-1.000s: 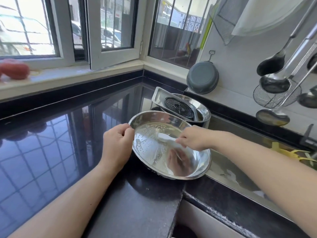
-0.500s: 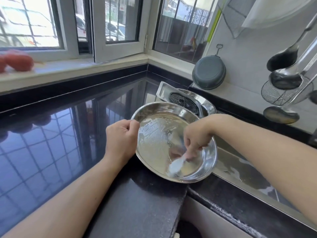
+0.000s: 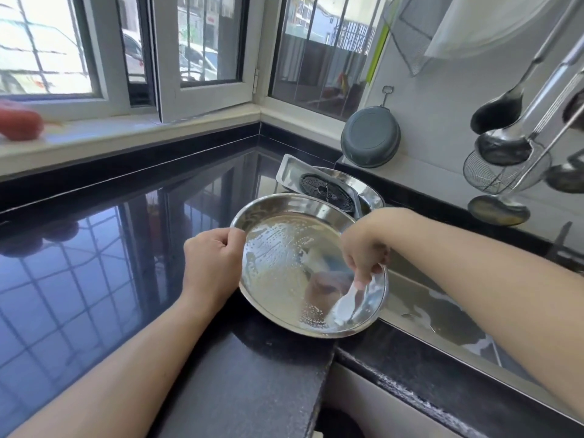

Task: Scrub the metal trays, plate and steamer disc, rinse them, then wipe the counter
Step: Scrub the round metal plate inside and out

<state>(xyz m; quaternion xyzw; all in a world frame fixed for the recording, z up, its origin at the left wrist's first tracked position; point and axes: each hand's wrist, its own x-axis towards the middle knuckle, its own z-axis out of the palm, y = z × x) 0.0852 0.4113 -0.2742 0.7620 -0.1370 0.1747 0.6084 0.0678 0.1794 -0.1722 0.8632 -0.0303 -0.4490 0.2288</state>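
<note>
Round metal tray (image 3: 284, 273), centre of frame, tilted, lower edge resting on the front lip of the black surface (image 3: 94, 279) where it meets the sink (image 3: 442, 314). Inside of tray wet, with soapy beading across the upper and left parts and a patch of droplets near the lower rim.

Left hand (image 3: 213, 259) at the tray's left rim, fingers curled, thumb and fingers pinching the edge and holding the tray steady.

Right hand (image 3: 363, 251) over the tray's right side, fingers bent downward and gripping a small pale scrubber (image 3: 346, 303). Scrubber blurred; looks like a sponge or cloth pad, cannot say which. Its lower end lies against the tray's inner face near the lower right rim. A reflection of the hand shows in the metal just left of it.

Behind the tray, upper centre: a rectangular metal tray (image 3: 289, 172) leaning at the back of the sink, with a dark perforated steamer disc (image 3: 328, 191) in a round metal plate (image 3: 368, 191) in front of it.

Sink runs to the lower right of frame, pale residue on its floor.

Upper right: grey round pan (image 3: 371, 137) hanging on the tiled wall; ladles (image 3: 502, 112) and a wire skimmer (image 3: 505, 169) hanging further right.

Upper left: window frames above a pale sill (image 3: 126, 134), a red object (image 3: 19, 123) on the sill at far left, out of focus. Surface reflects the window grid.
</note>
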